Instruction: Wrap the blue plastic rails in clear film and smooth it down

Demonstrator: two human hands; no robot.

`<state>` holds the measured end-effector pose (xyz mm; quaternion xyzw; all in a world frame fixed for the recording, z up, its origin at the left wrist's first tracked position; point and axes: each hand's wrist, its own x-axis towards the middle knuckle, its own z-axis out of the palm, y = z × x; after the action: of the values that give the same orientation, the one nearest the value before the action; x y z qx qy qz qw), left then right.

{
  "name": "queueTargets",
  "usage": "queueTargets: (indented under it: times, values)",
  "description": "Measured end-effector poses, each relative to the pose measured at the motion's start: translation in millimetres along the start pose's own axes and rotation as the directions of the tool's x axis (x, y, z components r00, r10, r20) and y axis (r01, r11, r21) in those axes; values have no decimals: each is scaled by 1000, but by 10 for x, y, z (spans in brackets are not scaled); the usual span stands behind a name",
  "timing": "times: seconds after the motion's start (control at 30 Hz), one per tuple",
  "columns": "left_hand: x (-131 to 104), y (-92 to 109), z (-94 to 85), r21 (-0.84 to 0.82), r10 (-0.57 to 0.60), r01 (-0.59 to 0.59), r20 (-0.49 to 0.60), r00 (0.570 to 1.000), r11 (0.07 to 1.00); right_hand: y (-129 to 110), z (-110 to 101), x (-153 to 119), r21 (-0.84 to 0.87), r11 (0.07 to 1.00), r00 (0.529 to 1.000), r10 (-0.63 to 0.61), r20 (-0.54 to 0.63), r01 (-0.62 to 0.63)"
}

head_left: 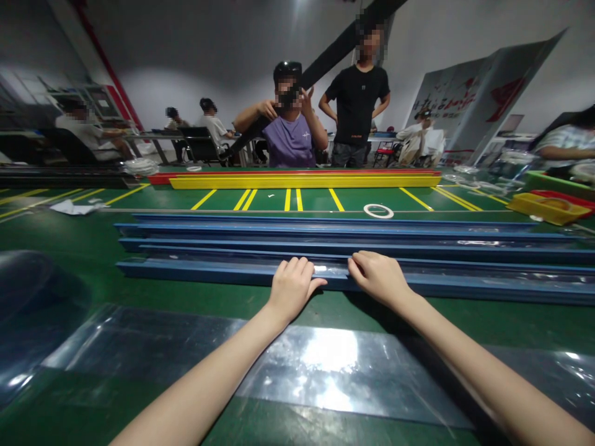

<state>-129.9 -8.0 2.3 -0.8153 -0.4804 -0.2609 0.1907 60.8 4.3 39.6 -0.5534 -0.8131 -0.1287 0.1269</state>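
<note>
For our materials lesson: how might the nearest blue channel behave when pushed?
The nearest blue channel looks fairly stiff, judging by its straight raised edges. Its angular profile should resist rolling; being so long, it might swivel if pushed off-centre.

A workshop, where long blue channels (242, 274) lie on a yellow-striped green worktop (93, 241) and people (216, 127) sit beyond.
</note>
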Motion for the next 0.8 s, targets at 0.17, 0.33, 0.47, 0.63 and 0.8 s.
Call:
queueTargets:
  times: [0.17, 0.33, 0.47, 0.63, 0.8]
  values:
    - [5, 1, -3, 9, -13, 13, 7, 1000, 1000, -140, 81, 51, -8, 1000, 1000, 7, 25, -7]
    - [1, -5, 7, 3, -9, 9, -6, 1000, 1000, -154, 142, 57, -37, 999, 1000, 24, 10, -24]
    - [-11, -21, 13, -22, -8, 8, -9, 1000, 1000, -116, 172, 60, -40, 999, 1000, 4, -30, -6]
    - [-26, -37, 2, -29, 4, -5, -17, 1000, 1000, -65, 199, 67, -29, 999, 996, -35, -79, 32]
    - [-43, -29, -7, -22, 11, -12, -49, 999, 1000, 83, 197, -4, -64, 997, 996, -41, -79, 36]
